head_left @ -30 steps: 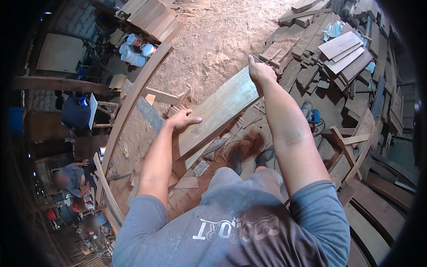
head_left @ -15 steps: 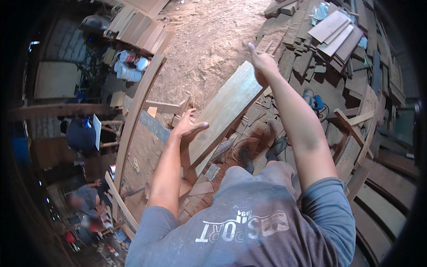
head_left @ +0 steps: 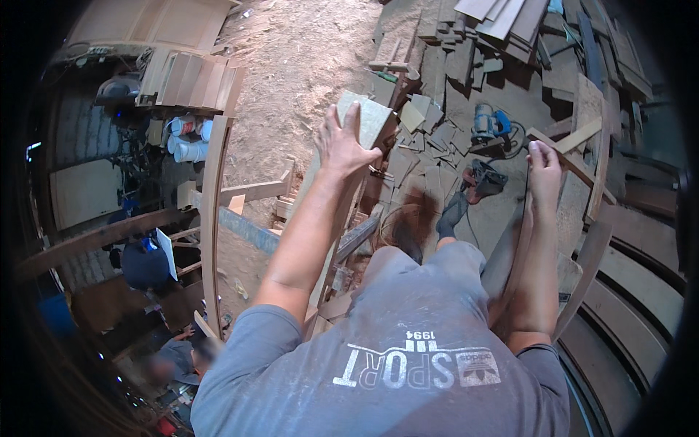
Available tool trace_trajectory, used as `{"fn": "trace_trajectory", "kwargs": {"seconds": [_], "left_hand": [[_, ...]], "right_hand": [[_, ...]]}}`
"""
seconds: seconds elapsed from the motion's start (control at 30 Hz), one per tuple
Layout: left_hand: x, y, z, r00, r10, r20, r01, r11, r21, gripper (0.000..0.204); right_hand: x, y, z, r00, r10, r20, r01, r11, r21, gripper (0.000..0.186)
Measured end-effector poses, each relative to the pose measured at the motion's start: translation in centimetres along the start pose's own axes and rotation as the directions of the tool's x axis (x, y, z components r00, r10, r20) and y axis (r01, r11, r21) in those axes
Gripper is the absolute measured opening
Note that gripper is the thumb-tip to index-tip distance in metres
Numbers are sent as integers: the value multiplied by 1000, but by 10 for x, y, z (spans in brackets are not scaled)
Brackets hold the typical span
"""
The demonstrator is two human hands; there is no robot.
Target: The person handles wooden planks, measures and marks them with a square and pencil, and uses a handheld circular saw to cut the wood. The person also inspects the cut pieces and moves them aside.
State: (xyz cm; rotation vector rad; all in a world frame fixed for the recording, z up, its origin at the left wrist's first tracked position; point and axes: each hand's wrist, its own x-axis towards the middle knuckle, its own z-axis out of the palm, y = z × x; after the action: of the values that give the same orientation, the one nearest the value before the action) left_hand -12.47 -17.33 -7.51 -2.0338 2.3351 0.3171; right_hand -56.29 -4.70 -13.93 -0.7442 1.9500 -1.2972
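My left hand (head_left: 346, 142) lies over the far part of a long, thick wooden board (head_left: 370, 116). Its fingers are spread on the pale top face, and the thumb points right, toward the board's edge. My left forearm covers much of the board's nearer length. Off to the right, my right hand (head_left: 545, 167) is raised with its fingers curled together; whatever they pinch is too small or hidden to name. Beside that hand are crossed wooden strips (head_left: 579, 137). A blue and grey power tool (head_left: 489, 124) rests on the ground left of it.
Wood offcuts (head_left: 440, 149) litter the ground beyond my feet. Stacked planks (head_left: 502, 18) lie at the far right. At left stand a long upright beam (head_left: 213, 218), white buckets (head_left: 191, 151) and stacked panels (head_left: 191, 80). Another person (head_left: 175, 357) is at the lower left.
My right hand has left the board's far end and swung right, its fingers now curled. My left hand has moved forward along the board. The view has shifted to the right.
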Motion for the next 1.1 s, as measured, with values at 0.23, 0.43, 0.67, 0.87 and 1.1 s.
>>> {"fn": "trace_trajectory", "kwargs": {"seconds": [0.23, 0.43, 0.67, 0.87, 1.1], "left_hand": [[10, 0, -2, 999, -3, 49, 0, 999, 52, 146], [8, 2, -11, 998, 4, 55, -7, 998, 58, 152], [27, -42, -3, 984, -181, -5, 153, 849, -506, 105], [31, -53, -37, 892, -275, 358, 443, 680, -584, 69], [33, -59, -35, 891, -267, 367, 443, 689, -574, 73]], "right_hand": [[-7, 2, 1, 995, -35, 98, 44, 995, -85, 45], [-61, -14, 103, 891, -128, 436, 155, 987, -28, 33], [-166, -29, 240, 767, -187, 614, 87, 978, 190, 64], [-188, -48, 248, 770, -69, 635, -65, 980, 185, 76], [-187, -25, 256, 760, -118, 639, -81, 958, 273, 76]]}}
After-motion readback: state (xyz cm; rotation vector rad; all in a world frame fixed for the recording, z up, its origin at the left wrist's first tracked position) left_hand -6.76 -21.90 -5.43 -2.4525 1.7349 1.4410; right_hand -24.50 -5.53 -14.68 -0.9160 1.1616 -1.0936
